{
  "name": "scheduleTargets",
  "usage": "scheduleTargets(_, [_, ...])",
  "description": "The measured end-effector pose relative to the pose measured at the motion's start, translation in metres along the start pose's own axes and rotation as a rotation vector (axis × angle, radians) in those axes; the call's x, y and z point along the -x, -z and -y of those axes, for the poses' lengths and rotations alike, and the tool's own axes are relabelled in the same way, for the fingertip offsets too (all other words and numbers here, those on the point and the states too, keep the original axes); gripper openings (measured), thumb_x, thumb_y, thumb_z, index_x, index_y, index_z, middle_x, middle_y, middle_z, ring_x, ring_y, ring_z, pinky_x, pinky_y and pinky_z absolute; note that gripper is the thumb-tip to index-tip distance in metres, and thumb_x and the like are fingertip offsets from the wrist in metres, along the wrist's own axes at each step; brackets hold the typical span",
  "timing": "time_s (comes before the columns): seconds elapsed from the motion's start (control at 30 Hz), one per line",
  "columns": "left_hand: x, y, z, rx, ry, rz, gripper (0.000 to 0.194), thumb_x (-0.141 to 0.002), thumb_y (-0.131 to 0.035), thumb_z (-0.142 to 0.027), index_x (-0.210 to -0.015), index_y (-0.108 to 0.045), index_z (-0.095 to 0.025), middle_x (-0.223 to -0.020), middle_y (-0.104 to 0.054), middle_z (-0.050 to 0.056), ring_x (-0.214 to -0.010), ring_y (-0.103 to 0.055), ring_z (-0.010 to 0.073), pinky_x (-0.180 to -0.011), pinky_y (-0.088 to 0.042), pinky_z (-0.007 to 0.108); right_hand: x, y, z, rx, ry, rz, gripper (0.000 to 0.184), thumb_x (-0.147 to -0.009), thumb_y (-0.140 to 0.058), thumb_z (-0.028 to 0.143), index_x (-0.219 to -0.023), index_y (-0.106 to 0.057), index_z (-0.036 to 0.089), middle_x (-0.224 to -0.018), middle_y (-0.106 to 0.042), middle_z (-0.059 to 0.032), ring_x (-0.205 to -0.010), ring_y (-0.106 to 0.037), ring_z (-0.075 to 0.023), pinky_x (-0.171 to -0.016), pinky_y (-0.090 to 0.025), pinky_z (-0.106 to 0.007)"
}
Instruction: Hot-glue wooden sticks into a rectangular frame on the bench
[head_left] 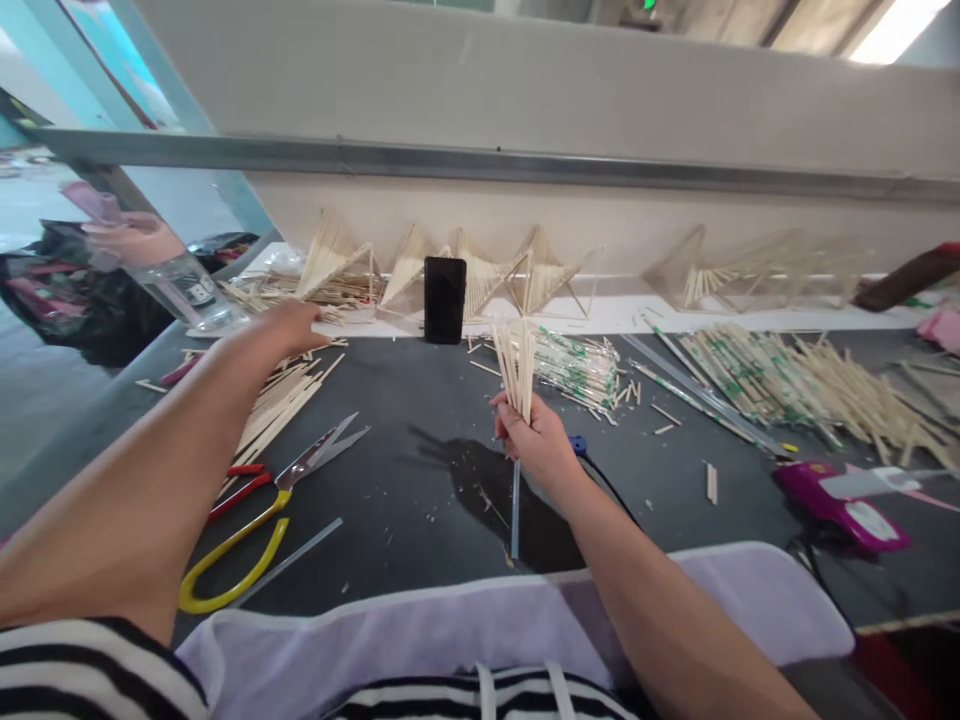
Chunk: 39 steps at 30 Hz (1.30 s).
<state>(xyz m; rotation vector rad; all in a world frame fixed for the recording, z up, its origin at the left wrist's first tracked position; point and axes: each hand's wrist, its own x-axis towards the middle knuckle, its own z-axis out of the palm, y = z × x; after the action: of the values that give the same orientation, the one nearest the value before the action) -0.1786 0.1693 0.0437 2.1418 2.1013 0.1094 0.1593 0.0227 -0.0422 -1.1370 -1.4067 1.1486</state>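
My right hand [529, 435] is closed round a bundle of thin wooden sticks [516, 370], which fan out upward above the fingers. Directly below it a translucent rod [515, 515] points down; whether the hand holds it or it lies on the table I cannot tell. At the back left, my left hand [296, 328] reaches over a heap of loose wooden sticks [289, 400], its visible fingers stretched apart and slightly blurred. Scissors [296, 475] with one red and one yellow handle lie with spread blades nearer me. Another translucent rod [300, 555] rests beside the yellow handle.
Along the back stand several twisted stick frames [540, 275] and a black phone [445, 300]. Wrapped stick packets [574, 365] lie centre right, more packets [757, 375] further right. A magenta glue gun [840, 505] sits at right, a bottle [176, 275] at back left.
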Motion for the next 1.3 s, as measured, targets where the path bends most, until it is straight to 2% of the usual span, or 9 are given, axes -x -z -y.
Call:
scheduleTargets(0.17, [0.066,-0.005,-0.041,0.275,-0.280,0.064,0.052,-0.072,-0.064,-0.046,-0.111,-0.062,-0.012,-0.099,-0.064,0.007,-0.089,-0.057,0.0220,-0.084,-0.042,0.034,0.011,-0.014,0.007,-0.151,-0.031,0.130,0.025,-0.088,-0.051,0.044,-0.095,-0.054,0.020,-0.064,-0.050,0.0050,-0.043,-0.041,-0.0063,-0.042,-0.034,-0.021])
scheduleTargets(0.27, [0.104,-0.012,-0.085,0.686,-0.536,0.373,0.069,-0.067,-0.072,-0.042,-0.129,-0.052,-0.020,-0.115,-0.063,0.009,-0.102,-0.059,0.0229,-0.085,-0.045,0.031,0.018,-0.021,0.013,-0.186,0.007,0.239,0.027,-0.088,-0.051,0.045,-0.093,-0.057,0.019,-0.068,-0.053,0.0023,-0.052,-0.047,-0.0080,-0.050,-0.039,-0.023])
scheduleTargets(0.37, [0.133,-0.020,-0.127,0.957,-0.812,0.516,0.065,-0.067,-0.075,-0.037,-0.127,-0.054,-0.022,-0.117,-0.063,0.008,-0.099,-0.061,0.0208,-0.082,-0.048,0.028,0.024,-0.028,0.016,-0.155,0.117,0.323,0.033,-0.087,-0.050,0.049,-0.079,-0.058,0.018,-0.068,-0.055,-0.0005,-0.060,-0.053,-0.0118,-0.058,-0.044,-0.027])
scheduleTargets(0.5, [0.150,-0.039,-0.159,1.133,-0.653,0.618,0.043,-0.085,-0.052,-0.048,-0.111,-0.062,-0.016,-0.093,-0.067,0.007,-0.058,-0.057,0.0101,-0.048,-0.044,0.019,0.027,-0.034,0.013,-0.029,0.170,0.333,0.039,-0.086,-0.050,0.053,-0.073,-0.060,0.018,-0.072,-0.060,-0.0043,-0.071,-0.058,-0.0163,-0.070,-0.050,-0.033])
scheduleTargets(0.63, [0.146,-0.050,-0.158,1.379,-0.489,0.468,0.038,-0.086,-0.051,-0.049,-0.087,-0.062,-0.013,-0.083,-0.065,0.006,-0.054,-0.055,0.0083,-0.042,-0.038,0.016,0.023,-0.037,0.007,0.009,0.134,0.307,0.036,-0.084,-0.053,0.054,-0.089,-0.061,0.020,-0.086,-0.062,-0.0053,-0.082,-0.061,-0.0173,-0.078,-0.051,-0.036])
scheduleTargets(0.87, [0.140,-0.054,-0.147,1.633,-0.482,0.479,0.026,-0.086,-0.054,-0.043,-0.096,-0.054,-0.018,-0.091,-0.066,0.006,-0.055,-0.059,0.0104,-0.041,-0.041,0.018,0.022,-0.040,-0.001,-0.189,-0.072,0.406,0.037,-0.086,-0.052,0.052,-0.096,-0.059,0.017,-0.086,-0.063,-0.0054,-0.078,-0.065,-0.0169,-0.081,-0.052,-0.039])
scheduleTargets(1.07, [0.142,-0.058,-0.147,1.489,-0.713,0.618,0.043,-0.081,-0.064,-0.031,-0.122,-0.054,-0.020,-0.106,-0.065,0.010,-0.077,-0.063,0.0152,-0.058,-0.048,0.022,0.020,-0.037,0.007,-0.164,-0.019,0.379,0.042,-0.076,-0.061,0.058,-0.090,-0.064,0.018,-0.088,-0.065,-0.0053,-0.078,-0.065,-0.0175,-0.078,-0.056,-0.039])
scheduleTargets(1.17, [0.141,-0.058,-0.148,1.335,-0.759,0.624,0.028,-0.081,-0.063,-0.032,-0.105,-0.064,-0.016,-0.093,-0.067,0.007,-0.090,-0.063,0.0199,-0.075,-0.049,0.028,0.021,-0.037,0.006,-0.012,-0.013,0.403,0.038,-0.078,-0.060,0.054,-0.087,-0.066,0.018,-0.085,-0.066,-0.0057,-0.077,-0.066,-0.0186,-0.076,-0.057,-0.039])
scheduleTargets(1.3, [0.142,-0.058,-0.151,1.304,-0.651,0.513,0.024,-0.086,-0.054,-0.036,-0.083,-0.062,-0.014,-0.071,-0.060,0.003,-0.082,-0.062,0.0180,-0.078,-0.049,0.030,0.021,-0.035,-0.001,0.103,-0.033,0.396,0.028,-0.082,-0.059,0.042,-0.096,-0.064,0.018,-0.090,-0.067,-0.0066,-0.089,-0.065,-0.0202,-0.085,-0.052,-0.040])
